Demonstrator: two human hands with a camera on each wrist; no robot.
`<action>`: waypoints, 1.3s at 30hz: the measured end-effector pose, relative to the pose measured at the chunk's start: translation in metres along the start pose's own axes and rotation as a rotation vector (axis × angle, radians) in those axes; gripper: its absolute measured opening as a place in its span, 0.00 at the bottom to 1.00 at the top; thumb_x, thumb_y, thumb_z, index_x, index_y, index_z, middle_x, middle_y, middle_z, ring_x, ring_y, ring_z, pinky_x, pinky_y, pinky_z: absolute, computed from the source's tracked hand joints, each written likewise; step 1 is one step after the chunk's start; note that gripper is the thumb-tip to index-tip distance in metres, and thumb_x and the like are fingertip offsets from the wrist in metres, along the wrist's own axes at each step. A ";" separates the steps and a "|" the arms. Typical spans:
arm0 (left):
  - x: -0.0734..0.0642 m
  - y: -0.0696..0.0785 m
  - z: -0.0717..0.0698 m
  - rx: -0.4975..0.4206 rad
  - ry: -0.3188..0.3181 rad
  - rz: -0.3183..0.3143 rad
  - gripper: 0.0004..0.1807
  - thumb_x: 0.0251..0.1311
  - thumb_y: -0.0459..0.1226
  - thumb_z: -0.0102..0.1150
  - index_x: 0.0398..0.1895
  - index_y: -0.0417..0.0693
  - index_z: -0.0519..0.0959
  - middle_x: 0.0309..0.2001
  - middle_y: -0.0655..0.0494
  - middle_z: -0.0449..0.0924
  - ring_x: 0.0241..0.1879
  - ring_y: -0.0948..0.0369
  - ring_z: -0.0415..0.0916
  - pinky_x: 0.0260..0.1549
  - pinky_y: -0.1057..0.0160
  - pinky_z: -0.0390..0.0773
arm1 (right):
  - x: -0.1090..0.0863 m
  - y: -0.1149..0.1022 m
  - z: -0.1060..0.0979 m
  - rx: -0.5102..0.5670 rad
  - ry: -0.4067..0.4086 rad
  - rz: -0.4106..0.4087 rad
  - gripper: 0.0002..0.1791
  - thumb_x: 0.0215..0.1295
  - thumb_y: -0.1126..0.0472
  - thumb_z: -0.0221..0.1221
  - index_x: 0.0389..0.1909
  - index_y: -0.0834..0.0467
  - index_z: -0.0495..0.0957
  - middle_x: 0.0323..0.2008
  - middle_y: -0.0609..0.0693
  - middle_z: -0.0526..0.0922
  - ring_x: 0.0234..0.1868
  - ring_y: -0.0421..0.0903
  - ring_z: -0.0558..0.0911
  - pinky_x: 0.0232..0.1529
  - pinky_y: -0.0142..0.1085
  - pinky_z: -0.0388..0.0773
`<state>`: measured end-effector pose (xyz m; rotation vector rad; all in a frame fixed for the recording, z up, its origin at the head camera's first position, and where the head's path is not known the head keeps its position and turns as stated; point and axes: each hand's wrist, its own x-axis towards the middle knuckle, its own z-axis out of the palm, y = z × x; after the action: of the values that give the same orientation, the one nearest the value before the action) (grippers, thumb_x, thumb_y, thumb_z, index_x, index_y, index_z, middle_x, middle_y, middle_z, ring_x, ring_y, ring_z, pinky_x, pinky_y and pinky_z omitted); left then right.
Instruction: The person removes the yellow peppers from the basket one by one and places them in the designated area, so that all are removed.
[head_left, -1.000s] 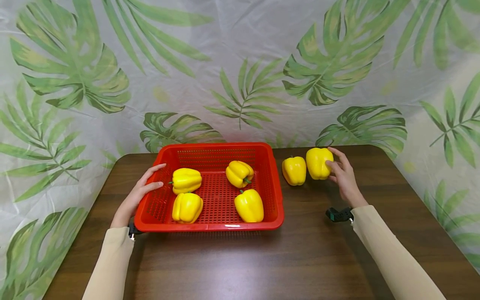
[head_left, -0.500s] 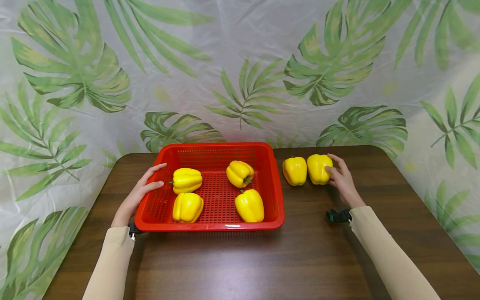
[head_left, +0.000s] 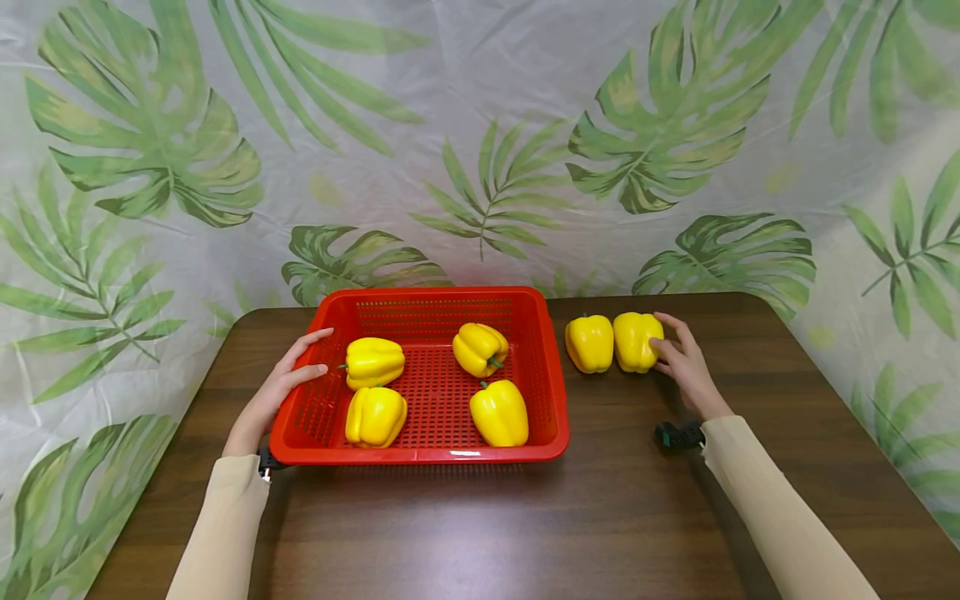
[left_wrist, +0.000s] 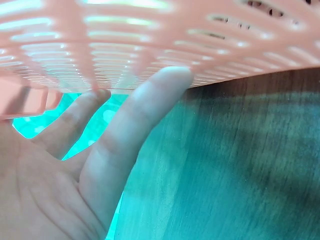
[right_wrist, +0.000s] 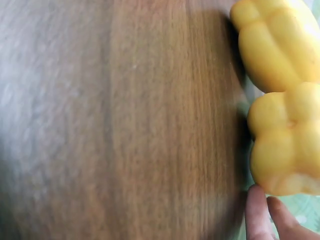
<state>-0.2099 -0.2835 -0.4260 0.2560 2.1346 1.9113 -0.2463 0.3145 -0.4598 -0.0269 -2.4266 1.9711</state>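
The yellow pepper (head_left: 637,342) has come down from its raised spot of a second ago and now sits on the table (head_left: 480,533), right of the red basket (head_left: 420,456) and beside a second pepper (head_left: 588,343) — so two stand outside, with four peppers (head_left: 499,414) inside. The right hand (head_left: 687,367) pinches the lowered one — the left hand (head_left: 272,395) rests, fingers straight, at the basket's left side
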 end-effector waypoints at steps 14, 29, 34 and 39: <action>0.000 0.000 0.001 -0.004 0.000 -0.002 0.32 0.70 0.39 0.46 0.74 0.56 0.49 0.69 0.42 0.49 0.58 0.46 0.66 0.47 0.53 0.78 | -0.006 -0.005 -0.003 -0.027 0.052 -0.057 0.28 0.74 0.55 0.48 0.72 0.50 0.57 0.70 0.65 0.51 0.63 0.54 0.63 0.46 0.30 0.73; 0.000 0.000 -0.002 0.000 0.002 -0.001 0.31 0.70 0.39 0.46 0.74 0.58 0.50 0.69 0.43 0.49 0.58 0.46 0.65 0.46 0.53 0.78 | -0.017 -0.051 0.000 0.114 0.087 -0.244 0.21 0.71 0.66 0.50 0.64 0.64 0.66 0.48 0.42 0.74 0.50 0.35 0.72 0.44 0.20 0.70; 0.000 -0.001 -0.002 -0.001 -0.004 0.005 0.32 0.70 0.39 0.46 0.74 0.56 0.50 0.69 0.43 0.49 0.57 0.46 0.66 0.46 0.53 0.78 | -0.010 -0.050 0.004 0.153 0.059 -0.275 0.20 0.71 0.66 0.51 0.63 0.62 0.68 0.51 0.48 0.76 0.52 0.37 0.73 0.47 0.24 0.70; 0.000 -0.001 -0.001 -0.008 -0.003 0.001 0.32 0.70 0.39 0.46 0.74 0.56 0.50 0.69 0.43 0.50 0.57 0.46 0.66 0.46 0.53 0.78 | -0.009 -0.057 0.016 0.176 0.006 -0.300 0.21 0.71 0.65 0.52 0.63 0.64 0.67 0.51 0.51 0.76 0.51 0.42 0.75 0.51 0.26 0.71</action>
<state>-0.2103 -0.2848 -0.4271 0.2579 2.1248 1.9185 -0.2376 0.2873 -0.4073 0.3129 -2.0947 2.0266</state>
